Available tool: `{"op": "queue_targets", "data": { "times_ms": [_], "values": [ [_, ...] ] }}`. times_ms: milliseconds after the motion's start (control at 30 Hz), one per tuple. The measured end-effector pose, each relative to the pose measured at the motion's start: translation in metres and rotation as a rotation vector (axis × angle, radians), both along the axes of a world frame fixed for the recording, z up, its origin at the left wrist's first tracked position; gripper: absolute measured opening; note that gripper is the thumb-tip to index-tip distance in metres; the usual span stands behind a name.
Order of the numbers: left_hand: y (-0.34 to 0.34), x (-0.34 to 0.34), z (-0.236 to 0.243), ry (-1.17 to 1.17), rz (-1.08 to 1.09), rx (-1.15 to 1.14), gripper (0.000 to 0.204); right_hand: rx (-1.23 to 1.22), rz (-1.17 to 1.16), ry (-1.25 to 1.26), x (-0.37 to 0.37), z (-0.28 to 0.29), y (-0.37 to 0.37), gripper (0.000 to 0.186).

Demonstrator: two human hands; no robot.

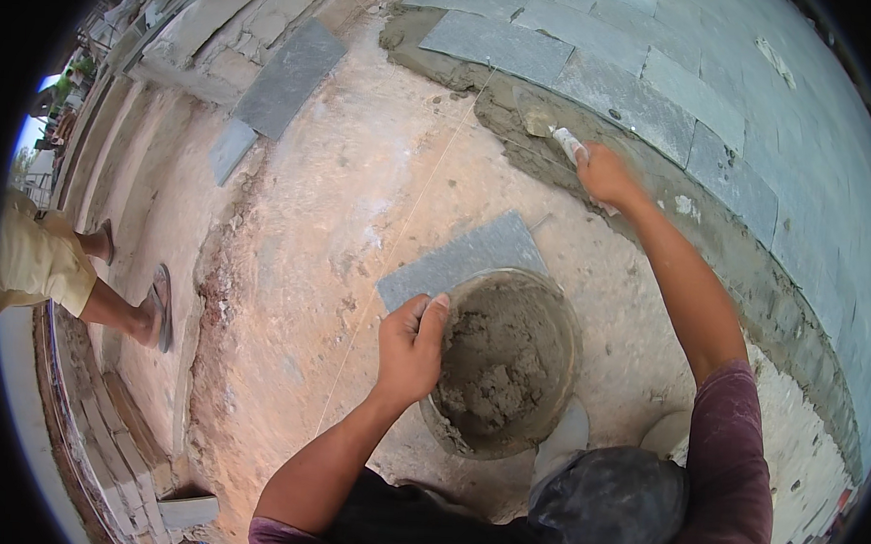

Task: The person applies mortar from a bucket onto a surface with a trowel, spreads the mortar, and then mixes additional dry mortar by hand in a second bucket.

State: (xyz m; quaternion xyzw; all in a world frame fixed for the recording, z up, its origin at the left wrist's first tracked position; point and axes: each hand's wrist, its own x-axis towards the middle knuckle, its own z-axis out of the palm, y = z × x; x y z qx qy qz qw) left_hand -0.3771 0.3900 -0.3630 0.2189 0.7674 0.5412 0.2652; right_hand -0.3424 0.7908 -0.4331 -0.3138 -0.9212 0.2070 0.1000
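Observation:
My left hand (413,349) is closed on the left rim of a round pan (575,327) of wet grey mortar (499,382). Just beyond the pan, a grey stone tile (467,259) lies on the ground, its near edge partly covered by the rim. Farther off to the right, my right hand (610,178) grips the pale handle of a trowel (568,142). The trowel's blade rests at or just over a strip of mortar (523,159) that borders rows of laid grey tiles (618,90).
A thin string (421,198) runs across the rough ground. Two loose tiles, one large (290,76) and one small (232,150), lie at the far left by the steps (135,152). Another person's sandalled foot (152,313) stands at left. Stacked slabs (121,453) sit at lower left.

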Motion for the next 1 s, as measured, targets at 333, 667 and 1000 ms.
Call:
{"op": "queue_targets", "data": {
  "times_ms": [333, 667, 1000],
  "values": [
    [0.001, 0.001, 0.001, -0.051, 0.017, 0.01, 0.045, -0.033, 0.154, -0.255, -0.048, 0.03, -0.016, 0.039],
    [0.005, 0.0, 0.005, -0.038, 0.009, -0.002, 0.046, 0.065, 0.164, -0.175, -0.016, 0.062, 0.03, 0.04],
    [0.008, 0.0, 0.008, -0.04, 0.014, -0.016, 0.045, -0.056, 0.247, -0.236, -0.002, 0.049, 0.032, 0.039]
  ]
}}
